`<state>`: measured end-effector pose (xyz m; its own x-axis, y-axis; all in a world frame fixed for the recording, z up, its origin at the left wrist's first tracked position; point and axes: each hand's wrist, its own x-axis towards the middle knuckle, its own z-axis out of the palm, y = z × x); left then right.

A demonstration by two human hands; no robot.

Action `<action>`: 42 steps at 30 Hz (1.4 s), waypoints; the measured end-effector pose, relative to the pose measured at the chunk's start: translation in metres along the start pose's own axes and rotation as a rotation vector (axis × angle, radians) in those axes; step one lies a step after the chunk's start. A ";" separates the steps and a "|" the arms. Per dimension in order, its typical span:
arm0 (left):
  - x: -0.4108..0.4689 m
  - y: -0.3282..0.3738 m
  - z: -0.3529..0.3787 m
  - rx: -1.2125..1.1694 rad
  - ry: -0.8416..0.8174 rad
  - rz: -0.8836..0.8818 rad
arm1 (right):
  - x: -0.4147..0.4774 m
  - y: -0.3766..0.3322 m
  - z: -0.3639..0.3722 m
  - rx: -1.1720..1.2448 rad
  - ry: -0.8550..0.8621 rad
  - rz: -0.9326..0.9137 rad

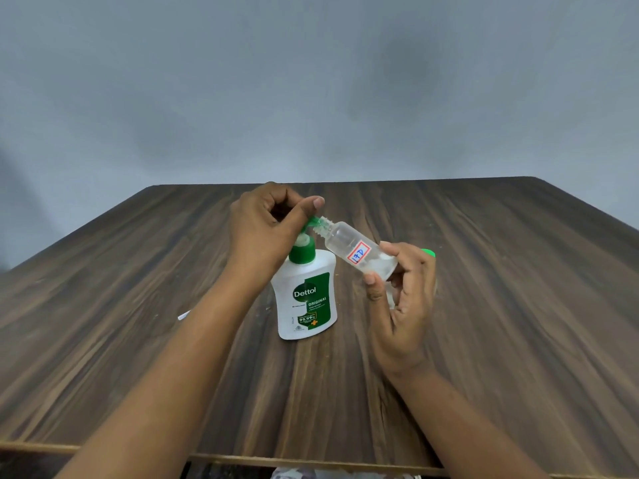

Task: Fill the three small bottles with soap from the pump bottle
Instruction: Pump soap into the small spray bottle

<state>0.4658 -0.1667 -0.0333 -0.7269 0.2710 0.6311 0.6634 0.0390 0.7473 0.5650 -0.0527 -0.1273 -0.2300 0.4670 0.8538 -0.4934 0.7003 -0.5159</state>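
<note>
A white pump bottle [306, 299] with a green label and green pump stands upright on the dark wooden table [173, 271]. My left hand [266, 233] sits over the pump head, fingers curled, thumb stretched along the green nozzle. My right hand [401, 299] grips the base of a small clear bottle [349, 245] with a red-bordered label. That bottle is tilted, uncapped, with its open neck right at the nozzle tip. A green cap [428, 252] shows just behind my right fingers; what it belongs to is hidden. Another clear item behind my right hand is mostly hidden.
A small white scrap [184, 315] lies on the table left of my left forearm. The table's front edge [311, 461] runs near the bottom of the view. A plain grey wall [311, 81] rises behind the table's far edge.
</note>
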 end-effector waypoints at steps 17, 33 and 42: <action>-0.003 -0.002 0.004 -0.016 0.070 -0.035 | -0.001 0.002 0.001 0.003 -0.019 -0.030; -0.010 -0.008 0.010 -0.137 0.156 -0.032 | -0.002 0.006 0.004 0.030 -0.008 -0.081; -0.018 -0.016 0.013 -0.161 0.157 -0.059 | -0.001 0.002 0.002 -0.029 0.017 -0.091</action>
<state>0.4706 -0.1599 -0.0588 -0.7905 0.1194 0.6007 0.5913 -0.1067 0.7994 0.5628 -0.0525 -0.1293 -0.1705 0.4095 0.8962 -0.4867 0.7558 -0.4379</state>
